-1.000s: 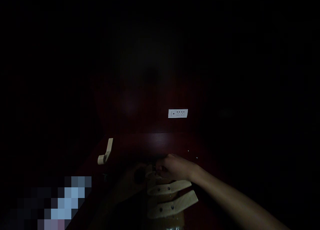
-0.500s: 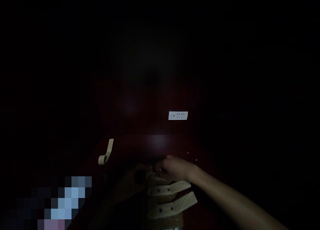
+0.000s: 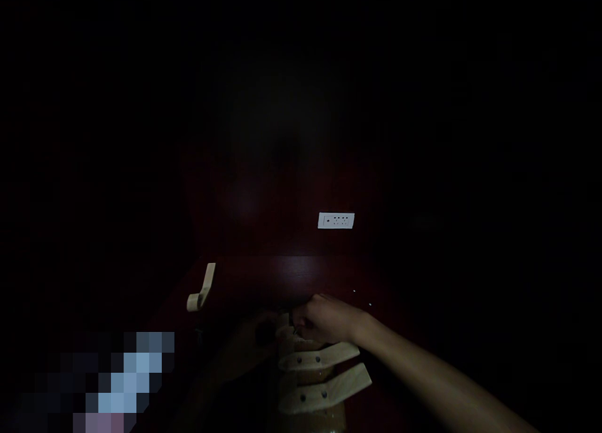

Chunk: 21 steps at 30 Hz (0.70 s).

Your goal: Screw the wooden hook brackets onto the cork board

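Your right hand curls at the far end of the board, left hand beside it; I cannot tell either grip.

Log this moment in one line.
left hand: shadowed, grip unclear; right hand: curled, grip hidden; nearby: two pale bent wooden strips; leftward: pale hooked wooden piece

Open tabletop beyond the right hand, two wooden strips blocking its near side, hooked piece at left
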Tool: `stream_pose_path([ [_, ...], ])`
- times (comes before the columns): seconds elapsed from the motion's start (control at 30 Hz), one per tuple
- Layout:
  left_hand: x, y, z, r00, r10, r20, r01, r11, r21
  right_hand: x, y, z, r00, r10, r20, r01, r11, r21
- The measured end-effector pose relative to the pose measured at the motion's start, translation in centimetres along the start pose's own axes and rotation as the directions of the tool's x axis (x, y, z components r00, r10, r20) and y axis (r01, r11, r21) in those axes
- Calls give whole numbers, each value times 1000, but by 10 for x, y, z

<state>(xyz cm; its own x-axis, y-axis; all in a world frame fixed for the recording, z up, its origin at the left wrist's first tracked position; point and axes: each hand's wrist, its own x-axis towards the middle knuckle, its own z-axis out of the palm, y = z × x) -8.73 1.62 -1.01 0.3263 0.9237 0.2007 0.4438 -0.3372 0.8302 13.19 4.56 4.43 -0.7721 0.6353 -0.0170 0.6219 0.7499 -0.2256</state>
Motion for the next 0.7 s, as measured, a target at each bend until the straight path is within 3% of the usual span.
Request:
stream_pose_path([
  [0.4, 2, -4, 6, 1000, 10, -21, -9, 997, 73, 3, 3, 10, 1000, -5, -23, 4, 1000, -25],
  [0.7, 3, -3, 6, 999, 41, -2, -41, 999, 23, 0, 2, 11, 998, -30, -56, 32, 999, 30],
])
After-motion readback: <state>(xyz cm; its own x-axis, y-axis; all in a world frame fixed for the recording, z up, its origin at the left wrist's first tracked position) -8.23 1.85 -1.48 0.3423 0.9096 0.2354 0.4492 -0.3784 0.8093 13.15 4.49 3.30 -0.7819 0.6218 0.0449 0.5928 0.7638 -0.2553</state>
